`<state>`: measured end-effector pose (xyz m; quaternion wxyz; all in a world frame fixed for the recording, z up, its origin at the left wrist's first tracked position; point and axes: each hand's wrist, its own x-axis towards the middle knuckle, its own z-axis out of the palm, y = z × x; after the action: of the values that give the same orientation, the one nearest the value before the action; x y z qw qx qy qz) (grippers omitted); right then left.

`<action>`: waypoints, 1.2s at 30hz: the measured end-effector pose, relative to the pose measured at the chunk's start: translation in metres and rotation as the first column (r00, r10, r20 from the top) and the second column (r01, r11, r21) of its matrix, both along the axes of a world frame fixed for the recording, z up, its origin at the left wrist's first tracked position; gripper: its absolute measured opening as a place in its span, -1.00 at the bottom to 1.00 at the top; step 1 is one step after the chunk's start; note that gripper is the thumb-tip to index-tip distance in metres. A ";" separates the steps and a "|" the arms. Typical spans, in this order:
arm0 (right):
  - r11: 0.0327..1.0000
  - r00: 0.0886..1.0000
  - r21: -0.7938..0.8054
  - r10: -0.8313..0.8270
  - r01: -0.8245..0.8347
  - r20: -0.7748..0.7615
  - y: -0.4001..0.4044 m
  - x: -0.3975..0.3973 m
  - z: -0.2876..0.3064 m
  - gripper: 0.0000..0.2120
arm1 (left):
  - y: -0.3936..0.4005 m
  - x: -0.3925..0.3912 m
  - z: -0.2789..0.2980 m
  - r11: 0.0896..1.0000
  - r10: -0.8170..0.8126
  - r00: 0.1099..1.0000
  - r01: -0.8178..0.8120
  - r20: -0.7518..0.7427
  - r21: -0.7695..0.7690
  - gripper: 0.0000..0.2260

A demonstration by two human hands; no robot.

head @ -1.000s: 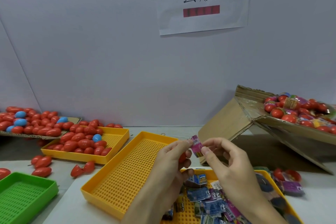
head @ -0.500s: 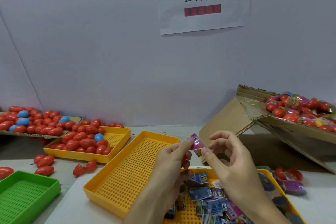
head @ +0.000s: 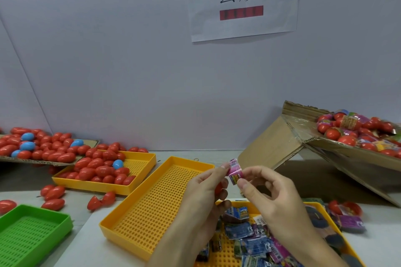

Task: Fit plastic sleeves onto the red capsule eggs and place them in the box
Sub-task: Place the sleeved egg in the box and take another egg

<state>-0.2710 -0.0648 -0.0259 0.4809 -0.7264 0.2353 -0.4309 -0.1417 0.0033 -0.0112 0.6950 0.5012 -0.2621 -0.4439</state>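
Sleeves are the thing in hand just now: a pink sleeve (head: 235, 171) is pinched between the fingertips of both hands above the tabletop (head: 379, 251), the left hand (head: 207, 188) taking its left edge and the right hand (head: 269, 193) its right. A red egg (head: 218, 188) peeks out from under the left hand's curled lower fingers, so that hand grasps both at once. The sleeve looks flat or only part-opened and sits above the egg, not around it; fitting this one seems to be just starting.

Quite a lot looks finished. The tilted cardboard box (head: 338, 154) at right already holds a heap of sleeved eggs (head: 347, 123). Plenty remains too: bare red eggs (head: 97, 169), with a few blue ones, fill the far yellow tray (head: 143, 171) and the cardboard sheet (head: 91, 142) at left, and loose ones lie on the tabletop. Spare sleeves (head: 249, 243) pile in the near yellow tray (head: 225, 253). The middle yellow tray (head: 160, 201) and the green tray (head: 32, 234) carry nothing.
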 end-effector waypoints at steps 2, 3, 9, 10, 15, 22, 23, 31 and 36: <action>1.000 1.000 -0.026 0.003 -0.004 -0.016 0.000 0.001 -0.001 -0.78 | 0.000 -0.001 0.000 1.000 0.000 1.000 0.000 0.021 0.018 -0.76; 0.999 0.999 -0.044 -0.012 0.010 -0.042 0.000 0.002 -0.002 -0.77 | 0.000 -0.001 0.000 1.000 0.002 1.000 -0.002 0.025 0.023 -0.77; 0.997 0.989 -0.060 -0.059 0.051 -0.132 -0.006 0.004 -0.008 -0.88 | 0.000 0.000 -0.001 1.000 -0.004 0.999 0.003 0.039 0.030 -0.85; 0.997 0.991 -0.061 -0.063 0.056 -0.121 -0.006 0.003 -0.007 -0.88 | -0.001 0.000 -0.002 0.999 0.001 0.999 -0.003 0.049 0.033 -0.86; 0.978 0.992 -0.167 -0.128 0.124 -0.014 0.002 0.000 0.003 -0.77 | -0.001 0.000 -0.003 0.998 0.023 0.997 -0.026 0.068 0.048 -0.87; 0.936 0.996 -0.341 -0.081 0.084 0.022 0.008 -0.001 0.009 -0.77 | 0.000 0.000 -0.001 0.998 -0.013 0.999 0.009 0.050 0.063 -0.86; 0.934 0.997 -0.349 -0.081 0.082 0.019 0.007 -0.001 0.009 -0.79 | 0.000 0.000 -0.001 0.998 -0.015 0.999 0.012 0.049 0.062 -0.86; 0.908 0.993 -0.410 -0.113 0.086 -0.042 0.004 -0.001 0.008 -0.89 | -0.001 0.001 -0.002 0.998 -0.024 0.999 0.022 0.038 0.060 -0.88; 0.954 0.992 -0.295 -0.082 0.049 -0.099 0.001 -0.002 0.003 -0.76 | -0.002 0.002 -0.003 0.998 0.014 0.999 -0.017 0.049 0.057 -0.85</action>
<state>-0.2726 -0.0637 -0.0228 0.3402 -0.8038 0.2193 -0.4359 -0.1392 0.0016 -0.0138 0.6770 0.5338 -0.2623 -0.4336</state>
